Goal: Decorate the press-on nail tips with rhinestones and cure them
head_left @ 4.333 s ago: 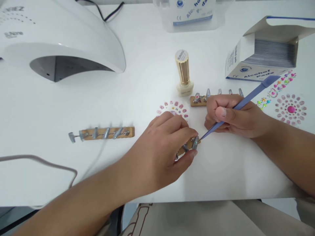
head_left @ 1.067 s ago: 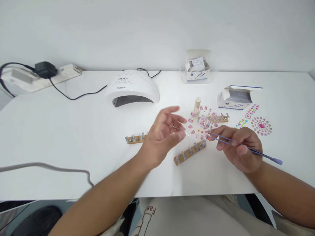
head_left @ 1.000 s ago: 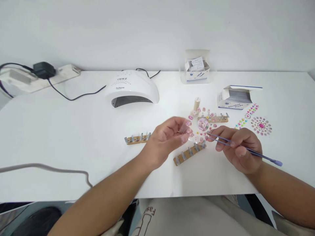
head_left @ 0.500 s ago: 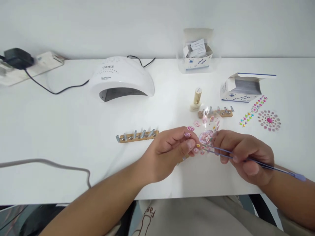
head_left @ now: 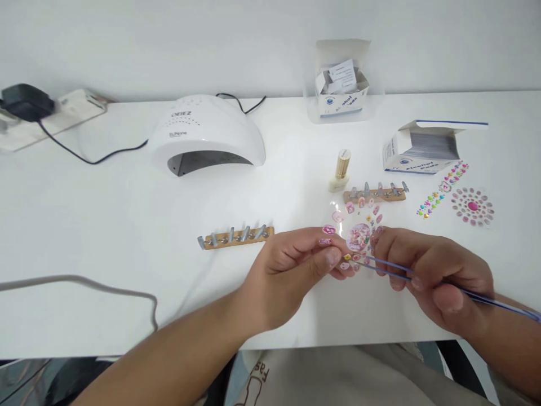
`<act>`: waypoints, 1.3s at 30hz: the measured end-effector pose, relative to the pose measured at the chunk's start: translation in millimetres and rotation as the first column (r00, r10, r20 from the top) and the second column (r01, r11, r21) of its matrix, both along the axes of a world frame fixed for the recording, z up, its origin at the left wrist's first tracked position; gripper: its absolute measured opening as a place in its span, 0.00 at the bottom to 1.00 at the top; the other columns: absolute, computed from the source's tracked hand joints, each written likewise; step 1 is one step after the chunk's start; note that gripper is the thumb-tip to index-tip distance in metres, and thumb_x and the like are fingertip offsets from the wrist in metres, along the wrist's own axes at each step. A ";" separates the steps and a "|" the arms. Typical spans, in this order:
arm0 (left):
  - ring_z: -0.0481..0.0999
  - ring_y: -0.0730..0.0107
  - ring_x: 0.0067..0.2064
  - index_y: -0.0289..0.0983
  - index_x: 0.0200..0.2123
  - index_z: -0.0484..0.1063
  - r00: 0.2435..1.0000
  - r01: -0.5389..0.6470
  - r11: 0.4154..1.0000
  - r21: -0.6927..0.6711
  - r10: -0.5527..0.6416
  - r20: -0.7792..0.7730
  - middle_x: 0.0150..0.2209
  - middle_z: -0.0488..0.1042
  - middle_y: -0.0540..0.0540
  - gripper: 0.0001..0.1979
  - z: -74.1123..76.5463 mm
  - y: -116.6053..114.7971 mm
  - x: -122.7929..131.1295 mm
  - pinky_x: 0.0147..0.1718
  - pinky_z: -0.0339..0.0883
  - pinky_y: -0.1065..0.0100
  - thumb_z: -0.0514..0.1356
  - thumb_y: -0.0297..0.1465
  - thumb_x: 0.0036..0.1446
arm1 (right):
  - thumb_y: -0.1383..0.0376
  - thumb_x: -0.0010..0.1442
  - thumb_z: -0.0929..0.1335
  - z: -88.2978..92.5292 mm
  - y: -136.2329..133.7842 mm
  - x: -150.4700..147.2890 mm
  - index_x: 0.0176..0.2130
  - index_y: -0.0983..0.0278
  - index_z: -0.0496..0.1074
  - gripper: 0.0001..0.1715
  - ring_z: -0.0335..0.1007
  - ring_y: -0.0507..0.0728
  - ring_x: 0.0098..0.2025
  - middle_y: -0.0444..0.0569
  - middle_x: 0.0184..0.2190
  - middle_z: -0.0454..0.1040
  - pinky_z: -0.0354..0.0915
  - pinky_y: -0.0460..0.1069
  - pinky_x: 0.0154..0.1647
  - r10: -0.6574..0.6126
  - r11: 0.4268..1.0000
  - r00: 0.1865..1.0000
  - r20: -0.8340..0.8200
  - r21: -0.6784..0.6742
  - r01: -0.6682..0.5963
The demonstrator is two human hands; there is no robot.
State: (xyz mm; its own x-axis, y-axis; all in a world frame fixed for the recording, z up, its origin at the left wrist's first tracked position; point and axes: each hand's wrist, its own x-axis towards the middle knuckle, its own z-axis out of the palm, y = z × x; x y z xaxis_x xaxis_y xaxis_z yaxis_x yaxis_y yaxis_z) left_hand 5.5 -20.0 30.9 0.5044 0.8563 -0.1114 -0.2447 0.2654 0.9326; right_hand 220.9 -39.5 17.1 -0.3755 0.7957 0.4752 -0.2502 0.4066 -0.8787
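My left hand (head_left: 291, 270) pinches the left side of a clear sticker sheet (head_left: 358, 237) dotted with pink gem stickers, a large round one in its middle. Blue tweezers (head_left: 391, 267) lie in the grip of my right hand (head_left: 435, 270), their tips pointing left at small stickers on the lower part of the sheet. Whether the tips touch a sticker is too small to tell. Right-hand fingertips are at the sheet's right edge. Just behind the sheet is a wooden nail-tip stand (head_left: 375, 194) with several grey nail tips. Another nail-tip stand (head_left: 236, 238) lies left of my hands.
A white nail lamp (head_left: 211, 135) stands at the back left, its cord running toward a power strip (head_left: 80, 115). Behind the sheet is a polish bottle (head_left: 340, 172). Two alcohol pad boxes (head_left: 344, 104) stand open at the back and right. Gem stickers (head_left: 472, 206) lie at the right.
The camera view has shifted slightly. Both hands keep hold of the sheet and the tweezers; the sheet shows a little more of its face, and the tweezers stay at its lower part.
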 end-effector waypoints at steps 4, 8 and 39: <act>0.78 0.71 0.34 0.41 0.35 0.80 0.996 -0.009 0.997 -0.072 0.015 0.082 0.31 0.79 0.48 0.06 -0.5 -0.9 3.5 0.37 0.77 0.68 0.62 0.30 0.60 | 0.60 0.64 0.62 0.5 0.8 1.5 0.34 0.61 0.67 0.10 0.64 0.55 0.30 0.46 0.25 0.65 0.65 0.56 0.34 0.009 1.000 1.000 -0.011 -0.002 -0.009; 0.74 0.72 0.32 0.41 0.33 0.81 0.995 -0.035 0.996 -0.086 0.043 0.094 0.29 0.75 0.48 0.05 -0.4 -1.1 7.3 0.31 0.76 0.70 0.64 0.33 0.57 | 0.58 0.64 0.62 0.2 1.0 3.1 0.33 0.61 0.66 0.10 0.65 0.55 0.29 0.45 0.24 0.66 0.64 0.56 0.35 0.007 1.000 1.000 -0.019 -0.004 -0.007; 0.73 0.76 0.28 0.42 0.30 0.80 0.991 -0.109 0.992 -0.057 0.105 -0.078 0.26 0.77 0.51 0.01 7.9 2.2 -8.4 0.28 0.68 0.73 0.67 0.29 0.53 | 0.58 0.63 0.64 6.6 3.5 9.6 0.37 0.61 0.70 0.10 0.68 0.57 0.30 0.48 0.25 0.68 0.70 0.57 0.32 0.009 0.999 0.999 -0.040 0.040 -0.007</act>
